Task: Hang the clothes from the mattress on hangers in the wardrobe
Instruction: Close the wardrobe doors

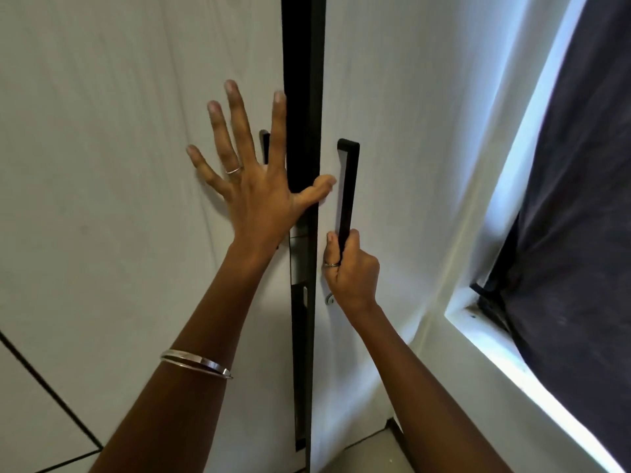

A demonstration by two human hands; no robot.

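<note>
Left hand, fingers spread, presses flat on the left door of a white wardrobe, thumb across the dark gap. Right hand grips the right door's black handle near its bottom. No clothes or mattress in view; the thumb could get pinched if the doors meet.

A: State the wardrobe door colour.
B: Pale grey-white, with faint wood-grain streaks. The gap between the doors shows black.
A: Handles?
B: The right door handle is matt black; the left door handle likewise.
A: Jewellery?
B: A silver bangle and a silver ring.
A: Right edge?
B: A dark charcoal curtain, plain, beside a white window frame.
</note>
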